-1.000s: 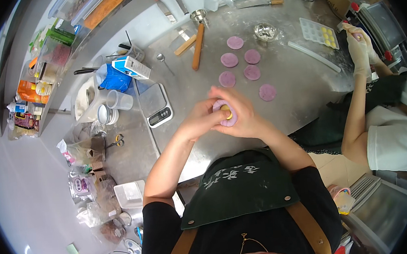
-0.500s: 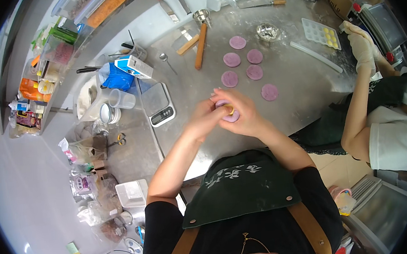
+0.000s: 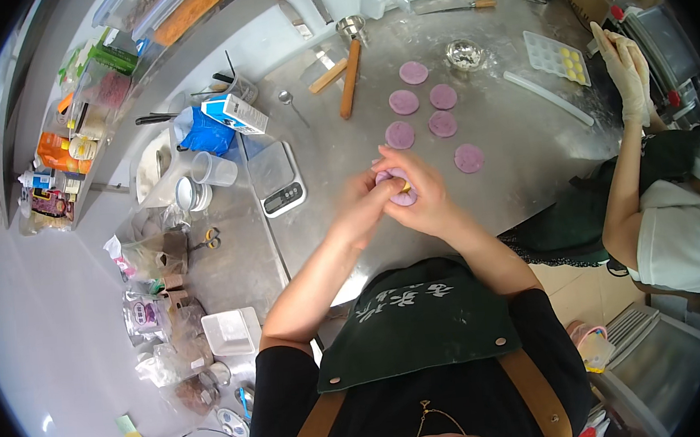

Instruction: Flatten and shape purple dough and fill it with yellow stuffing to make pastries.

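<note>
Both my hands meet over the near part of the metal table, closed around a purple dough round (image 3: 403,198) with a yellow filling ball (image 3: 405,187) in its middle. My right hand (image 3: 424,194) cups the dough from the right and beneath. My left hand (image 3: 357,205) grips it from the left, its thumb pressing on the yellow filling. Just beyond my hands lie several flat purple dough rounds (image 3: 399,135) on the table. The undersides of my fingers are hidden.
A kitchen scale (image 3: 284,192) stands left of my hands. Farther back are a wooden rolling pin (image 3: 350,80), a metal bowl (image 3: 465,55), a translucent stick (image 3: 549,98) and a white mould tray (image 3: 555,56) with yellow balls. A co-worker's gloved hands (image 3: 625,74) are at the right.
My hands stay around the dough, with only small finger movements. The view has shifted slightly. At the right, the co-worker's gloved hands and arm have moved.
</note>
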Motion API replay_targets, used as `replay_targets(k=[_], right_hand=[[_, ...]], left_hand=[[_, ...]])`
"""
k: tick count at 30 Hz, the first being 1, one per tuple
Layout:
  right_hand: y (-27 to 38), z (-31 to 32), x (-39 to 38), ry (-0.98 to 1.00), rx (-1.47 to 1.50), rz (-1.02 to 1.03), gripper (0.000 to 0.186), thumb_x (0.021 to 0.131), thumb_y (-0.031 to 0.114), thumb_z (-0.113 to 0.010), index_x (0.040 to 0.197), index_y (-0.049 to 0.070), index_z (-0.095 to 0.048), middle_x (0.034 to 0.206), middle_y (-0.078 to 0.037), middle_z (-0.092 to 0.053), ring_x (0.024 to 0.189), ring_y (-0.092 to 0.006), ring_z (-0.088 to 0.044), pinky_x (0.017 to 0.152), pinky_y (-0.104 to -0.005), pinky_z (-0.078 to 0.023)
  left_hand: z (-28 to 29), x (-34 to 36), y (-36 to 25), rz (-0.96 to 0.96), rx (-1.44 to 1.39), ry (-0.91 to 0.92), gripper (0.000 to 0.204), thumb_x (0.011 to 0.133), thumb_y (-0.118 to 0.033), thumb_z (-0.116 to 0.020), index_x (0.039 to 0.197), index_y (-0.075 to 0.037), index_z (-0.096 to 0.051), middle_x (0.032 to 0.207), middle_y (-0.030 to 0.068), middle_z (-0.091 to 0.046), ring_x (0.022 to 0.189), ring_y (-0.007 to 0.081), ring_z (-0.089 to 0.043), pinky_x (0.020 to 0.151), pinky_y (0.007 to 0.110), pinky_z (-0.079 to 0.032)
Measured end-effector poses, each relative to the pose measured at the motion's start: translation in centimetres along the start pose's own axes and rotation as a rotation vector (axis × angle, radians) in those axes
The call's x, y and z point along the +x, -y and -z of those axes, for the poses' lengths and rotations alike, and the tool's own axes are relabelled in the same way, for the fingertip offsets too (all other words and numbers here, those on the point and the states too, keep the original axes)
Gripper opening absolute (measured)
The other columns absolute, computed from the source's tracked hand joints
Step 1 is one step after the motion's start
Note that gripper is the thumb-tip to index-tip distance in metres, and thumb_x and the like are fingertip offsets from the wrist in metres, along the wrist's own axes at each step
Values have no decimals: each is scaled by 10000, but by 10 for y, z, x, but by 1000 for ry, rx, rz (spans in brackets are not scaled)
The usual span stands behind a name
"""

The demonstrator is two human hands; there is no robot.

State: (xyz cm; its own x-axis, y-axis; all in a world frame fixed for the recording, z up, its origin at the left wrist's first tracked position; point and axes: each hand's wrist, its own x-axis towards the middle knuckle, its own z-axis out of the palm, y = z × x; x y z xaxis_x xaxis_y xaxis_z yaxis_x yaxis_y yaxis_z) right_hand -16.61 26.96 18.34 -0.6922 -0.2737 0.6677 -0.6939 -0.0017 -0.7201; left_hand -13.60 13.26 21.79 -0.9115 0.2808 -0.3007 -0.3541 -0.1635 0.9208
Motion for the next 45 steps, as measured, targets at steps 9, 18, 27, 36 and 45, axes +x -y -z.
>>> replay_targets(k=[9,18,27,36,45], right_hand=[[13,9,10,31,-35,15,702,660,-14,-749,1308,15,-480,1008,-123,-651,911,-283,-655,816,-376,-528],[-4,-3,-7,-18,-58,-55,793,629,-15,-778,1350,24,-449,1064,-111,-650,943,-252,-649,837,-351,-522],[-15,-5,-6,7,-14,-30,743,650,-13,-749,1333,18,-459,1013,-124,-654,931,-300,-645,838,-387,-511],[4,4,5,64,-43,-49,656,646,-7,-738,1265,25,-522,989,-113,-658,903,-303,-637,938,-413,-497],[-18,-10,-9,-71,-109,61,708,648,-15,-758,1311,20,-512,1094,-116,-663,966,-273,-661,835,-366,-525]], left_hand=[[9,-1,-9,14,15,32,292,904,-117,-581,1163,18,-572,1043,72,-631,968,146,-613,830,280,-499],[3,3,14,50,-196,-119,340,875,-106,-592,1189,21,-569,1058,72,-625,944,125,-614,801,265,-501],[-4,5,11,21,-9,-119,354,913,-115,-555,1236,28,-539,1122,96,-610,1036,149,-584,855,289,-482],[21,5,-7,88,174,45,340,935,-139,-551,1226,37,-540,1100,82,-622,988,132,-594,836,278,-488],[6,6,21,-34,-54,-168,317,906,-135,-588,1188,10,-571,1024,54,-630,915,123,-611,787,253,-494]])
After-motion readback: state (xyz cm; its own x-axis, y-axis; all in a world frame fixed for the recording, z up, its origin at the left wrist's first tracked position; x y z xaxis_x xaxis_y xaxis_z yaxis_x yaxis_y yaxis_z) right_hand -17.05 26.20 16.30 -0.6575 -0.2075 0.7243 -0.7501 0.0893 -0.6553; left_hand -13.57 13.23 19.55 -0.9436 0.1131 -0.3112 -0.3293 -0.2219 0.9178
